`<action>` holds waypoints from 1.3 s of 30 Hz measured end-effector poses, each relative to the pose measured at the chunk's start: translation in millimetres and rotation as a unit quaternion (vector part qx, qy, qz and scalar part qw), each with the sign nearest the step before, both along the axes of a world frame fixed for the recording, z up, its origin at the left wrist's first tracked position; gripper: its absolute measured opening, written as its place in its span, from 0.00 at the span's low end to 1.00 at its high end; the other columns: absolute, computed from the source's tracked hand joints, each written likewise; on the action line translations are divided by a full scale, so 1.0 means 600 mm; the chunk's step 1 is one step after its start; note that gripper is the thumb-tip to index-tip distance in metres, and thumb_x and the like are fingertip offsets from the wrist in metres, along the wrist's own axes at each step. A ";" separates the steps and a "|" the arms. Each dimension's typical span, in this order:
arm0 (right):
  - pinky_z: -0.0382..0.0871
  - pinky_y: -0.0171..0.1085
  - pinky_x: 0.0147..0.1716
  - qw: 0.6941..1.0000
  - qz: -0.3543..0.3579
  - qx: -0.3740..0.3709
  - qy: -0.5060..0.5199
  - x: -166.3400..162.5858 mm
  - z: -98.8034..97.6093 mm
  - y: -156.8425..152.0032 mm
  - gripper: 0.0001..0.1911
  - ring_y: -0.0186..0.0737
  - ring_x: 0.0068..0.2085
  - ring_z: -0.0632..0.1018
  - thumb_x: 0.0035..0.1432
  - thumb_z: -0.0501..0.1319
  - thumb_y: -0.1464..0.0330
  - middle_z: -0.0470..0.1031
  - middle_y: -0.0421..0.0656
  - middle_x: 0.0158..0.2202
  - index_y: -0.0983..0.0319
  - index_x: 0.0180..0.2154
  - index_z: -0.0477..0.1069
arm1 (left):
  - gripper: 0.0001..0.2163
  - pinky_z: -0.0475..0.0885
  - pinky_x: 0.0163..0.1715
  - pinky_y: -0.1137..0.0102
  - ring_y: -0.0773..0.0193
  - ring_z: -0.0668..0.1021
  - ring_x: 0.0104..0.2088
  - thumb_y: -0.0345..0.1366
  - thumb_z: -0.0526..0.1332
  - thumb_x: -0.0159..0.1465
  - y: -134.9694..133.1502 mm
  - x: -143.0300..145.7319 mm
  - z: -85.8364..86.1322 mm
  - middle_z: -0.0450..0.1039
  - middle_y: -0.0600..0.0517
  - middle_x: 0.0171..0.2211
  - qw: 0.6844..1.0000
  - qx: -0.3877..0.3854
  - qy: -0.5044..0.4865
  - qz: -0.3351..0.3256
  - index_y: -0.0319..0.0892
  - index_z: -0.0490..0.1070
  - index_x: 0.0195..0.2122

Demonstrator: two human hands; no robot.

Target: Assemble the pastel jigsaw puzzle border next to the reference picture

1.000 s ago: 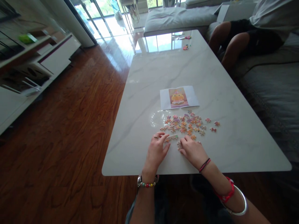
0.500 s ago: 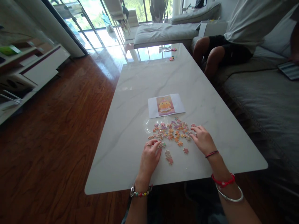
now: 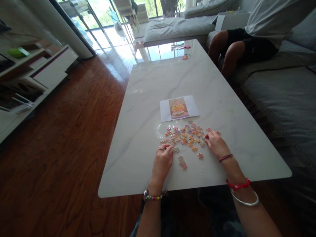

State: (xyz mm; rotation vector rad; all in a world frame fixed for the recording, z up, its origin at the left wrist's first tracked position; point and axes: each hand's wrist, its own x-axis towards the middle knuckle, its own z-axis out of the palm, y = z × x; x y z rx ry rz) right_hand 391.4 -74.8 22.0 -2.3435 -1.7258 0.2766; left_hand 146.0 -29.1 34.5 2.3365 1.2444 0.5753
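My left hand (image 3: 163, 160) pinches a pale jigsaw piece with a greenish end (image 3: 175, 149) at the lower left of the loose pile. My right hand (image 3: 216, 144) is at the pile's right edge, thumb and fingers closed together; what they hold, if anything, is too small to make out. Between the hands spreads a heap of orange, pink and purple jigsaw pieces (image 3: 184, 136). A short joined strip of pieces (image 3: 182, 162) lies nearer me, with a single pink piece (image 3: 200, 156) to its right.
Beyond the pile lies a paper with a printed cartoon picture (image 3: 178, 109) on the white marbled table (image 3: 138, 131). Small colourful items (image 3: 185, 57) rest at the far end. A person in dark shorts (image 3: 259, 47) sits on the grey sofa (image 3: 278, 89) at right.
My right hand's fingers have closed at the pile's edge, uncovering pink pieces beyond them. My left hand keeps its pinch on the pale piece. The whole view has shifted slightly.
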 end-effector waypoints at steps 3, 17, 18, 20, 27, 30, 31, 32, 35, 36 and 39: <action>0.63 0.36 0.38 1.000 0.009 -0.012 -0.003 -0.001 0.004 -0.002 0.05 0.40 0.38 0.71 0.53 0.53 0.72 0.69 0.48 0.35 0.64 0.31 0.67 | 0.11 0.69 0.42 0.65 0.62 0.70 0.41 0.27 0.55 0.57 -0.002 -0.003 0.003 0.67 0.48 0.40 1.000 -0.008 0.010 -0.003 0.43 0.67 0.41; 0.63 0.34 0.34 0.999 0.012 -0.045 0.022 0.006 0.017 -0.006 0.02 0.38 0.34 0.71 0.48 0.56 0.73 0.70 0.46 0.31 0.64 0.27 0.67 | 0.12 0.69 0.42 0.66 0.63 0.70 0.41 0.26 0.53 0.57 -0.001 -0.012 0.002 0.67 0.49 0.40 1.000 -0.020 0.016 -0.011 0.44 0.67 0.41; 0.63 0.34 0.33 0.999 0.008 -0.039 0.027 0.005 0.020 -0.005 0.03 0.38 0.33 0.71 0.49 0.56 0.73 0.70 0.45 0.29 0.63 0.26 0.67 | 0.12 0.69 0.42 0.66 0.63 0.70 0.41 0.26 0.53 0.57 -0.001 -0.013 0.003 0.67 0.49 0.40 1.000 -0.021 0.018 -0.011 0.43 0.67 0.41; 0.62 0.34 0.32 0.999 -0.007 -0.018 0.047 0.001 0.030 -0.005 0.04 0.37 0.30 0.71 0.49 0.54 0.73 0.71 0.44 0.27 0.63 0.26 0.67 | 0.11 0.69 0.42 0.67 0.63 0.70 0.41 0.26 0.53 0.58 0.000 -0.015 0.004 0.67 0.49 0.40 0.999 -0.024 0.025 -0.009 0.43 0.67 0.41; 0.63 0.30 0.29 0.960 0.111 0.030 0.257 -0.082 0.062 0.006 0.06 0.31 0.28 0.72 0.50 0.55 0.73 0.73 0.39 0.27 0.61 0.28 0.69 | 0.10 0.68 0.42 0.68 0.64 0.72 0.40 0.28 0.52 0.60 -0.003 -0.016 0.008 0.68 0.50 0.41 0.999 -0.024 0.023 -0.016 0.44 0.67 0.40; 0.63 0.30 0.30 0.953 0.159 0.014 0.256 -0.124 0.050 0.014 0.06 0.32 0.29 0.72 0.50 0.55 0.75 0.73 0.39 0.26 0.62 0.26 0.70 | 0.10 0.68 0.42 0.69 0.65 0.72 0.40 0.29 0.51 0.60 -0.007 -0.013 0.011 0.69 0.51 0.42 0.999 -0.024 0.027 -0.030 0.44 0.67 0.41; 0.63 0.31 0.31 0.955 0.161 0.010 0.247 -0.134 0.045 0.017 0.07 0.32 0.30 0.72 0.49 0.55 0.75 0.73 0.40 0.26 0.62 0.26 0.70 | 0.10 0.68 0.41 0.69 0.65 0.72 0.40 0.29 0.51 0.60 -0.009 -0.012 0.012 0.69 0.51 0.43 0.999 -0.025 0.031 -0.035 0.45 0.67 0.41; 0.63 0.31 0.31 0.958 0.159 0.007 0.240 -0.140 0.039 0.019 0.07 0.33 0.30 0.72 0.49 0.55 0.75 0.73 0.41 0.26 0.62 0.26 0.70 | 0.11 0.68 0.41 0.69 0.65 0.72 0.40 0.29 0.51 0.60 -0.010 -0.011 0.013 0.69 0.51 0.43 0.998 -0.025 0.036 -0.040 0.45 0.67 0.42; 0.63 0.32 0.33 0.962 0.152 0.005 0.226 -0.148 0.028 0.024 0.07 0.34 0.31 0.72 0.50 0.54 0.76 0.73 0.42 0.27 0.63 0.26 0.70 | 0.11 0.69 0.40 0.70 0.65 0.73 0.39 0.30 0.51 0.61 -0.015 -0.009 0.016 0.69 0.52 0.43 0.997 -0.026 0.057 -0.051 0.46 0.67 0.42; 0.63 0.32 0.33 0.963 0.151 0.007 0.222 -0.149 0.026 0.025 0.07 0.34 0.31 0.72 0.50 0.54 0.76 0.73 0.42 0.27 0.63 0.26 0.70 | 0.11 0.69 0.39 0.70 0.66 0.73 0.38 0.30 0.51 0.61 -0.016 -0.009 0.017 0.69 0.53 0.43 0.996 -0.025 0.064 -0.054 0.46 0.67 0.42; 0.63 0.32 0.33 0.965 0.155 0.015 0.210 -0.150 0.022 0.026 0.07 0.34 0.31 0.71 0.50 0.54 0.76 0.72 0.42 0.27 0.63 0.26 0.69 | 0.11 0.69 0.39 0.70 0.66 0.74 0.39 0.31 0.51 0.61 -0.019 -0.011 0.018 0.69 0.53 0.44 0.995 -0.021 0.076 -0.063 0.47 0.67 0.43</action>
